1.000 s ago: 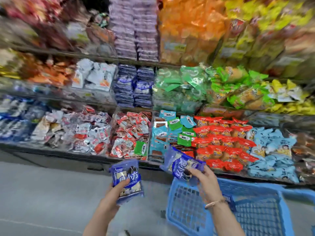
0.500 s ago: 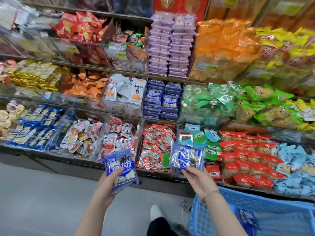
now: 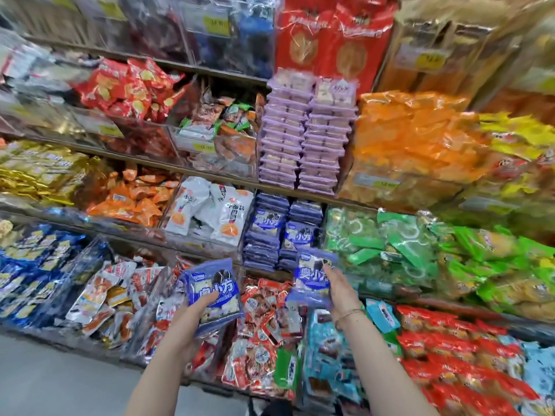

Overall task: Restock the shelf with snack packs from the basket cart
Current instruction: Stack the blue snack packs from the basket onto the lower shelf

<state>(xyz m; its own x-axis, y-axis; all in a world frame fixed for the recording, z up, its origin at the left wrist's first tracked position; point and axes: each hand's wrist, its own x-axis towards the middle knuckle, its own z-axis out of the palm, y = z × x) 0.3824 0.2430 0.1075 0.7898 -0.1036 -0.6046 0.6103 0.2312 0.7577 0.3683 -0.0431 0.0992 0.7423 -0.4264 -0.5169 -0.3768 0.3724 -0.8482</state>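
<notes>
Below the matching blue stacks (image 3: 282,235) on the middle shelf (image 3: 192,244), two packs not yet placed: left hand (image 3: 190,318) curled round one blue snack pack (image 3: 213,291), right hand (image 3: 339,292) gripping a second pack (image 3: 309,274) nearest the stacks. Basket cart out of view, so remaining stock impossible to judge.

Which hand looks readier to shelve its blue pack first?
Probably the right. The right hand grips the right pack just below the matching blue stacks; the left hand grips the left pack lower and further left.
</notes>
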